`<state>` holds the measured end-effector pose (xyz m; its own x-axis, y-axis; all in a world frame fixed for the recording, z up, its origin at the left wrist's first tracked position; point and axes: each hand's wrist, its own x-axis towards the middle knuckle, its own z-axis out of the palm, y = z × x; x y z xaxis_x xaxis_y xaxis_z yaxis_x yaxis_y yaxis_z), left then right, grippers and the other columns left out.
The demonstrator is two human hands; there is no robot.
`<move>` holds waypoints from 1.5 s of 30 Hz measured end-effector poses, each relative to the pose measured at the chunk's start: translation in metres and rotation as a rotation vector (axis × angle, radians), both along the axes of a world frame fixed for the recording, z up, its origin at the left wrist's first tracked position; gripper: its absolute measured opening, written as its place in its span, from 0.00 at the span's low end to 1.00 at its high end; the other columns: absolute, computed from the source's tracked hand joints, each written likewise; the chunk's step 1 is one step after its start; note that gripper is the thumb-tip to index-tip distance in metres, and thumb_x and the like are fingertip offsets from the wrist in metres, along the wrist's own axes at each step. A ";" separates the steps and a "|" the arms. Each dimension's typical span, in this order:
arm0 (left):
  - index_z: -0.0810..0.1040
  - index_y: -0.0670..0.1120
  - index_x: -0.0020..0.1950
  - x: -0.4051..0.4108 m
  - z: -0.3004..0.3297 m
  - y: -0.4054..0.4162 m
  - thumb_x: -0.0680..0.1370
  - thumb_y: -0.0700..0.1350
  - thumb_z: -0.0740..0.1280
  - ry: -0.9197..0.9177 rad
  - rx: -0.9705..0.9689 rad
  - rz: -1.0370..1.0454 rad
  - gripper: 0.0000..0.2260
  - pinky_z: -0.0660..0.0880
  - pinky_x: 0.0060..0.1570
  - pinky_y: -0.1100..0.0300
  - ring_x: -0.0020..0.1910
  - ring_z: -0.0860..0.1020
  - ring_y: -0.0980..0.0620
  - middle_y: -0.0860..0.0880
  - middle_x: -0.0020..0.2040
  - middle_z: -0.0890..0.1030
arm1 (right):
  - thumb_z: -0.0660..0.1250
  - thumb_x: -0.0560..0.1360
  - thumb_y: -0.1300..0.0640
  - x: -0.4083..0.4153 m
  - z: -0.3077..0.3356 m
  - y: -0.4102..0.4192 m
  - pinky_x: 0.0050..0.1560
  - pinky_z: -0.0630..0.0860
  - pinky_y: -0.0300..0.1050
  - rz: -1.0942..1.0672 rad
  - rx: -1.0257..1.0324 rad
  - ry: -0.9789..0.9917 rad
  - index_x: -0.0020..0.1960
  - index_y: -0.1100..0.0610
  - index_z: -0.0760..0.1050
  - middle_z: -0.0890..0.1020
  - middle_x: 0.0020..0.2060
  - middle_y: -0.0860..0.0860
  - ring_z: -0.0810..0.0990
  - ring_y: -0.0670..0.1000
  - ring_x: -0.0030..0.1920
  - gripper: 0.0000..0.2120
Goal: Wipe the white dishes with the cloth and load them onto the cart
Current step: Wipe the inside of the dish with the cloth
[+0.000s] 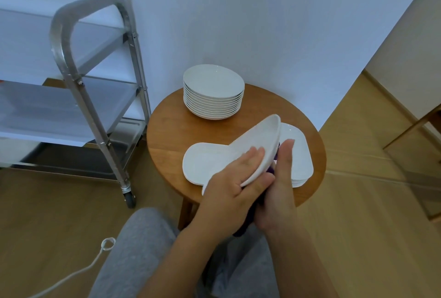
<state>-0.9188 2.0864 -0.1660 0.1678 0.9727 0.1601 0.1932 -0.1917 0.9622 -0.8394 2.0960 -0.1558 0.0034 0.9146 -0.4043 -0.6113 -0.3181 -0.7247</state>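
Note:
My left hand (235, 177) grips a white oval dish (259, 141) by its near edge and holds it tilted on edge above the round wooden table (167, 135). My right hand (279, 185) presses a purple cloth (270, 170) against the dish's hidden inner face; only slivers of the cloth show between my hands and below my wrists. A white oblong dish (202, 164) lies flat on the table under my left hand. To the right sits a stack of white oblong dishes (300, 159). At the table's back stands a stack of round white plates (213, 92).
A steel cart (100, 97) with several shelves and castor wheels stands to the left of the table, its shelves bare. A white wall is behind. A white cable (90, 266) trails across the wooden floor at lower left. My grey-trousered knees are below.

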 end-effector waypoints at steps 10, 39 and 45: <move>0.59 0.66 0.69 -0.018 -0.016 0.013 0.67 0.75 0.50 0.466 0.089 -0.109 0.32 0.41 0.69 0.59 0.71 0.49 0.71 0.79 0.64 0.50 | 0.70 0.53 0.52 0.033 -0.007 0.000 0.28 0.78 0.46 -0.001 -0.069 -0.054 0.51 0.50 0.76 0.85 0.34 0.52 0.81 0.57 0.44 0.25; 0.69 0.54 0.65 -0.040 -0.035 0.022 0.68 0.61 0.60 -0.793 -0.517 0.324 0.27 0.79 0.51 0.47 0.53 0.81 0.45 0.46 0.55 0.81 | 0.52 0.80 0.42 -0.012 -0.052 0.027 0.51 0.72 0.37 0.197 0.431 -1.894 0.71 0.49 0.62 0.71 0.63 0.48 0.71 0.47 0.59 0.22; 0.72 0.53 0.65 -0.035 -0.034 0.035 0.70 0.62 0.58 -0.724 -0.461 0.282 0.26 0.78 0.54 0.50 0.53 0.81 0.50 0.49 0.53 0.83 | 0.57 0.79 0.46 -0.018 -0.044 0.023 0.50 0.68 0.34 0.252 0.777 -1.738 0.68 0.50 0.68 0.75 0.60 0.49 0.72 0.46 0.55 0.19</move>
<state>-0.9535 2.1210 -0.2000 -0.0768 0.9563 -0.2820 -0.5082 0.2057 0.8363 -0.8576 2.1194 -0.1995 -0.2477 0.9094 0.3341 0.8353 0.3752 -0.4018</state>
